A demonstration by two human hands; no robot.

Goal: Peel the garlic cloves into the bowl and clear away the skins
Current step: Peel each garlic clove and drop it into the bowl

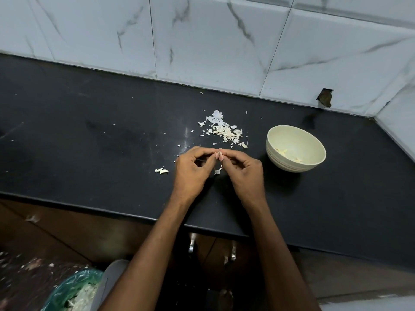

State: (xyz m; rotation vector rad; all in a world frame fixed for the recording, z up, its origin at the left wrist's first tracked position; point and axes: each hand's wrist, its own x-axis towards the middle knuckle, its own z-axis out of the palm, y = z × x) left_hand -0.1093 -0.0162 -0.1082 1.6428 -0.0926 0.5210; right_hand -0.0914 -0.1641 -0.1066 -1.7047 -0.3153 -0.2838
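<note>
My left hand (193,170) and my right hand (243,173) meet fingertip to fingertip over the black counter (89,135), pinching a small garlic clove (220,155) that is mostly hidden between them. A scrap of skin (217,171) hangs under the fingers. Just beyond the hands lies a pile of garlic skins (225,131). Two unpeeled cloves (162,170) rest on the counter left of my left hand. To the right stands a cream bowl (313,163) with a few peeled cloves (281,151) inside.
A marble-tiled wall (202,41) backs the counter and turns a corner at far right. Below the counter's front edge, at lower left, sits a green plastic bag (74,290) holding skins. Loose skin flakes dot the counter and floor.
</note>
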